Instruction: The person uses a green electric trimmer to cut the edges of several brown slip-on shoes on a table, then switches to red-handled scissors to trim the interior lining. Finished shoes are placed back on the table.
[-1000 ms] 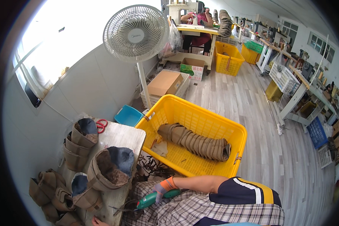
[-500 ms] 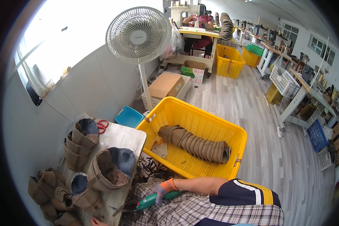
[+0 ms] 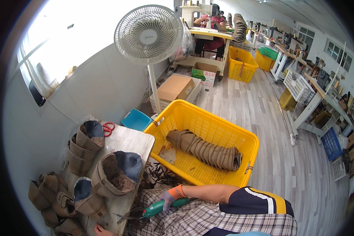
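Observation:
My right hand (image 3: 170, 198), in a purple and orange glove, is closed round a green hand-held power tool (image 3: 155, 208) above my plaid-covered lap. A thin dark piece (image 3: 126, 216) lies between the tool's front end and the table edge; I cannot make out what it is. Only part of my bare left hand (image 3: 102, 231) shows at the lower edge, beside the worktable (image 3: 131, 142); its grip is cut off. Brown boot shafts with fleecy lining stand on the table, the nearest being a wide one (image 3: 116, 175) and a smaller one (image 3: 89, 202).
A yellow crate (image 3: 224, 133) holds a row of nested brown shafts (image 3: 204, 149). Dark scraps (image 3: 161, 173) lie between table and crate. Red-handled scissors (image 3: 108, 128), a blue basin (image 3: 136, 119) and a standing fan (image 3: 149, 37) are further back. A person (image 3: 216, 23) sits at a sewing machine.
The whole view has shifted slightly, and a little more of my left hand shows at the lower edge. My right hand keeps the green tool in nearly the same place.

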